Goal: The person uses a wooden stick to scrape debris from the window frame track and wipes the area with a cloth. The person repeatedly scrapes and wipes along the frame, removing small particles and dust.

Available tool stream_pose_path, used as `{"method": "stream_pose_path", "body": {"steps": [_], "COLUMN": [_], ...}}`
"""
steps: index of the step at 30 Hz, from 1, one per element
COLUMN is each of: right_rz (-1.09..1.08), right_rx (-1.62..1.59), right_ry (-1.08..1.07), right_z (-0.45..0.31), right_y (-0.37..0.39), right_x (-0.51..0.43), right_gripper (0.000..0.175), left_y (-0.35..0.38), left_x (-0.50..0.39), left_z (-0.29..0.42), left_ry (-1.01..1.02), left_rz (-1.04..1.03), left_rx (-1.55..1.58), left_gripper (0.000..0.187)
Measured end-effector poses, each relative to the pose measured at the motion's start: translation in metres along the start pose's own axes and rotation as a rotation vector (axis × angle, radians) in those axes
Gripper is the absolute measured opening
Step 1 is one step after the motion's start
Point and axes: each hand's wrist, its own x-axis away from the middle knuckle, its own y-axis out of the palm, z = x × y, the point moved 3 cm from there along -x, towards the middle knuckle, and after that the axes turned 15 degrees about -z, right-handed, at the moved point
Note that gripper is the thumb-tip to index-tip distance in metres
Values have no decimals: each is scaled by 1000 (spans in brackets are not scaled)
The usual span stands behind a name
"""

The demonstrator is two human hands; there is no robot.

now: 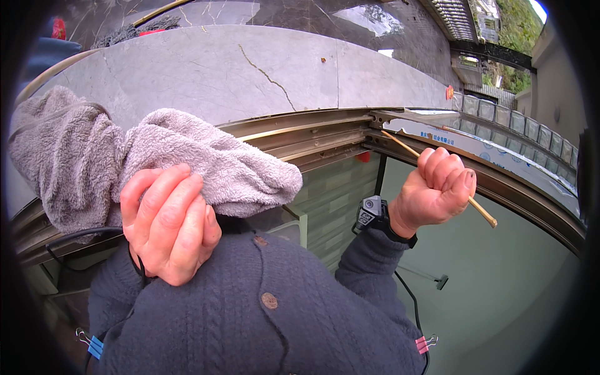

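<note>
My right hand (438, 190) is closed around a thin wooden stick (483, 212), whose far tip reaches to the corner of the metal door or window track (323, 136). Against the edge of a bunched grey towel (211, 154) is my left hand (166, 225), its fingers curled; whether they grip the cloth is hard to tell. The towel lies over the track at the left and over part of the grey stone floor slab (197, 70). At the corner, a second frame section (468, 145) bears torn protective film with printing.
Dark marbled floor (300, 14) lies beyond the grey slab, with a mop head (140, 32) at its upper left. A row of glass blocks (515, 124) runs along the right. A black cable (61, 258) loops beside my left sleeve.
</note>
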Motion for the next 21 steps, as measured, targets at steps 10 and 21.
{"method": "stream_pose_path", "body": {"steps": [10,21], "right_rz": [-92,43], "right_rx": [5,-107], "right_ry": [-18,39], "right_z": [32,-7], "right_y": [17,11], "right_x": [2,8], "right_gripper": [35,48], "left_y": [2,7], "left_x": [1,-1], "left_z": [-1,0], "left_ry": [38,39], "left_rz": [47,58], "left_rx": [10,14], "left_gripper": [9,9]}}
